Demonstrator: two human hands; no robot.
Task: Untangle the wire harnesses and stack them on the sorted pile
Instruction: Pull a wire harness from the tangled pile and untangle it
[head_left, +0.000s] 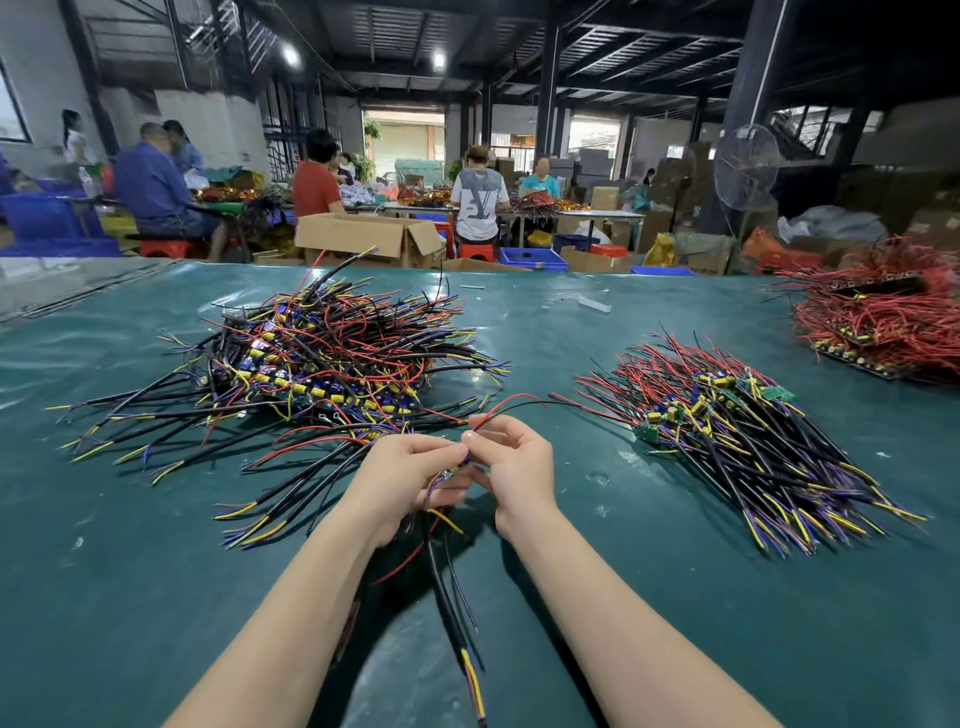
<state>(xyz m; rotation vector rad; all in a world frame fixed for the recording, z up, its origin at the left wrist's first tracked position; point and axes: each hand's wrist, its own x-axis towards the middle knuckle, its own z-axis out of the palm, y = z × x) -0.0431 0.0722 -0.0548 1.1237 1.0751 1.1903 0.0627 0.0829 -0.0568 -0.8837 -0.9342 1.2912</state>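
Note:
A tangled heap of wire harnesses (332, 358) lies at the left of the green table, black cables with red, yellow and purple leads. The sorted pile (737, 441) lies at the right, its cables aligned. Between them, my left hand (405, 478) and my right hand (514, 467) hold one harness (452, 587) together above the table. My left hand grips its body; my right fingers pinch its red and black leads, which arc up to the right. Its black cable hangs down toward me, ending in yellow and red tips.
The green table cover (156, 571) spreads on all sides. A separate heap of red wires (883, 322) sits at the far right. A small white piece (595, 303) lies further back. Beyond the table are cardboard boxes (363, 234), blue crates and several people working.

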